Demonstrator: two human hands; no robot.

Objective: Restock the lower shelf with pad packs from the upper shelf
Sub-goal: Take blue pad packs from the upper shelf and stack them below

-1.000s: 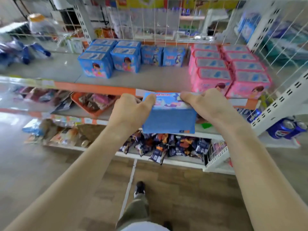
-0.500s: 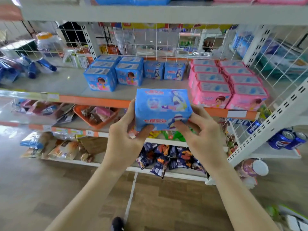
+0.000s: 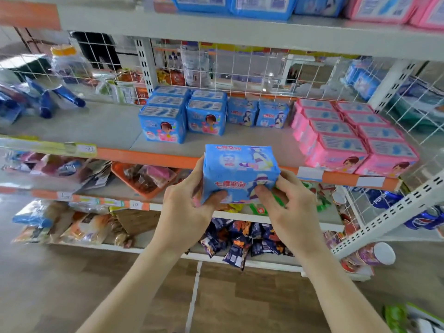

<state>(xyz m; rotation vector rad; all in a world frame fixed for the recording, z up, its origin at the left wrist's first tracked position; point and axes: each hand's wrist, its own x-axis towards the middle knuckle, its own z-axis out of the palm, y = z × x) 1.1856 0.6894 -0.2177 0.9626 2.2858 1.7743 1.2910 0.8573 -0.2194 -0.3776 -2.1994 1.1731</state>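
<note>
Two hands clamp one blue pad pack (image 3: 240, 174) in front of the orange front edge of the lower shelf (image 3: 149, 156). The left hand (image 3: 185, 212) grips its left end, thumb pressed into the front face; the right hand (image 3: 292, 207) grips the right end in the same way. The pack is held clear of the shelf, near the middle of the front edge.

Handling, as judged: the film wrap dents under the thumbs, so the pack is soft, light and compressible, with a slick surface. Take hold at the two short ends, not at the printed face.

On the shelf board beyond, a bare strip lies in front of two matching blue packs (image 3: 258, 114) set towards the rear edge. Taller blue boxes (image 3: 163, 126) stand to their left; pink packs (image 3: 355, 138) fill the right end. Further up, the upper shelf (image 3: 240, 30) carries more blue and pink packs along its front edge.
</note>
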